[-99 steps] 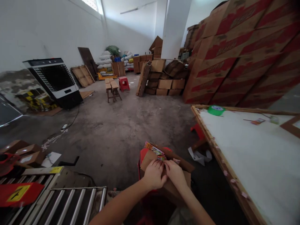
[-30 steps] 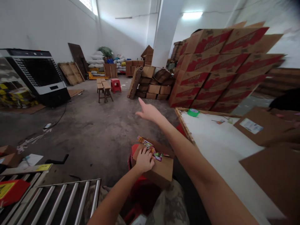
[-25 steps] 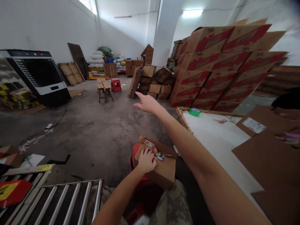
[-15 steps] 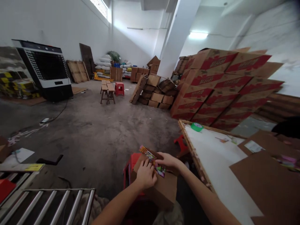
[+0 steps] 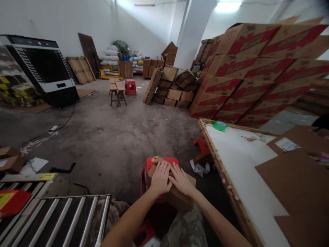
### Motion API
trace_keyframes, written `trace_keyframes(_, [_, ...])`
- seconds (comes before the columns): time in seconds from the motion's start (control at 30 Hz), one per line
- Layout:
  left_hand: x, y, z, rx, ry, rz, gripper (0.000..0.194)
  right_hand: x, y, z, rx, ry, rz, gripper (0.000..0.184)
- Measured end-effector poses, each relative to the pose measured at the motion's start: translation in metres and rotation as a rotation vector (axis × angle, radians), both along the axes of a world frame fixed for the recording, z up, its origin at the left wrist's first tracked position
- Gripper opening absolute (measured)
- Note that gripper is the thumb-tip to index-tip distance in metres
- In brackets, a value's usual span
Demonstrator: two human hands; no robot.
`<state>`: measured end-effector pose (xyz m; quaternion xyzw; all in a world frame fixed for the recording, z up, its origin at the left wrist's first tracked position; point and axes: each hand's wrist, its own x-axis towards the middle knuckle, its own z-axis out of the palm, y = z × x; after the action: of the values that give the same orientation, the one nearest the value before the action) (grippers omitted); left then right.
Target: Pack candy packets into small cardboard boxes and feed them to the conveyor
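A small brown cardboard box (image 5: 181, 202) rests on a red plastic stool (image 5: 168, 160) in front of me. My left hand (image 5: 161, 177) lies flat on its top, fingers stretched forward. Beside it, my right hand (image 5: 181, 180) presses on the top with its fingers extended, and the two hands touch near the thumbs. A bit of colourful wrapper (image 5: 154, 159) pokes out at the box's far left edge. What else the box holds is hidden beneath my hands and the flap.
A white-topped table (image 5: 239, 164) stands at right, bearing a green tape roll (image 5: 220, 126) and cardboard sheets (image 5: 295, 178). At lower left is a roller conveyor (image 5: 69, 219) with a red tape dispenser (image 5: 15, 202). Printed cartons (image 5: 246, 68) are stacked behind the table.
Both hands have flattened onto the box top. The colourful packets that stuck out between them are now mostly covered. The view has tilted down a little.
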<state>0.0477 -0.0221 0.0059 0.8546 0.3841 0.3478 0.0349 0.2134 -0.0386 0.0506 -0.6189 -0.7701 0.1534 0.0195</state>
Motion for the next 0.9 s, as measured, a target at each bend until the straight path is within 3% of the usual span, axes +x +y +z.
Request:
trace_keyframes(0.13, [0.002, 0.004, 0.0, 0.008, -0.05, 0.037, 0.043, 0.014, 0.001, 0.016, -0.15, 0.033, 0.052, 0.09])
trace_keyframes(0.33, [0.004, 0.015, 0.016, 0.005, 0.035, 0.071, 0.017, 0.009, -0.009, 0.025, -0.211, -0.158, -0.018, 0.139])
trace_keyframes(0.53, [0.001, 0.023, 0.026, -0.012, 0.187, 0.069, 0.021, 0.007, -0.019, 0.014, 0.095, -0.13, -0.008, 0.12])
trace_keyframes(0.63, [-0.012, 0.027, 0.029, -0.067, 0.225, -0.059, 0.04, 0.011, -0.023, 0.009, 0.113, -0.093, 0.003, 0.117])
trace_keyframes(0.77, [-0.027, 0.043, 0.037, -0.061, 0.359, -0.376, 0.112, 0.014, -0.022, 0.006, 0.116, -0.071, -0.001, 0.109])
trace_keyframes(0.83, [-0.028, 0.052, 0.041, -0.071, 0.424, -0.412, 0.123, 0.014, -0.02, 0.008, 0.11, -0.071, -0.005, 0.106])
trace_keyframes(0.9, [-0.025, 0.058, 0.045, -0.105, 0.44, -0.379, 0.118, 0.016, -0.017, 0.013, 0.087, -0.072, 0.005, 0.109])
